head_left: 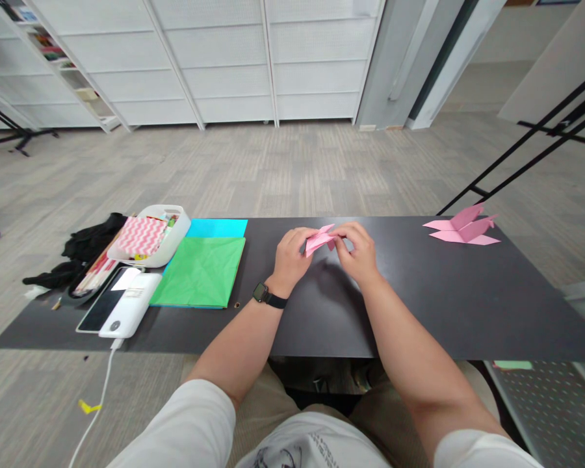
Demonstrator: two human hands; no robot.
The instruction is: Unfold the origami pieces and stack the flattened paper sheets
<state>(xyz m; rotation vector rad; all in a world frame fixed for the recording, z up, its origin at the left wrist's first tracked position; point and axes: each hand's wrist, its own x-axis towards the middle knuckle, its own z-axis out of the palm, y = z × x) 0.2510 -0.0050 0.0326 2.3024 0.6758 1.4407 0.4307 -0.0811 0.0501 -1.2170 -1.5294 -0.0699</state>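
A small folded piece of pink paper (318, 242) is held above the dark table (419, 299), between my two hands. My left hand (292, 257), with a black watch on its wrist, pinches the paper's left side. On its right side, the thumb and fingers of my right hand (357, 252) are closed on the paper. Pointed flaps stick out between the hands; the finer folds are too small to tell. Two pink folded paper figures (465, 226) with pointed wings rest close together at the table's far right.
Green paper sheets (202, 273) lie left of my hands, over blue paper (219, 227). Further left are a white basket (179, 237) with a pink patterned packet, a phone (100, 309), a white power bank (131, 305) with a cable, and black cloth (95, 237).
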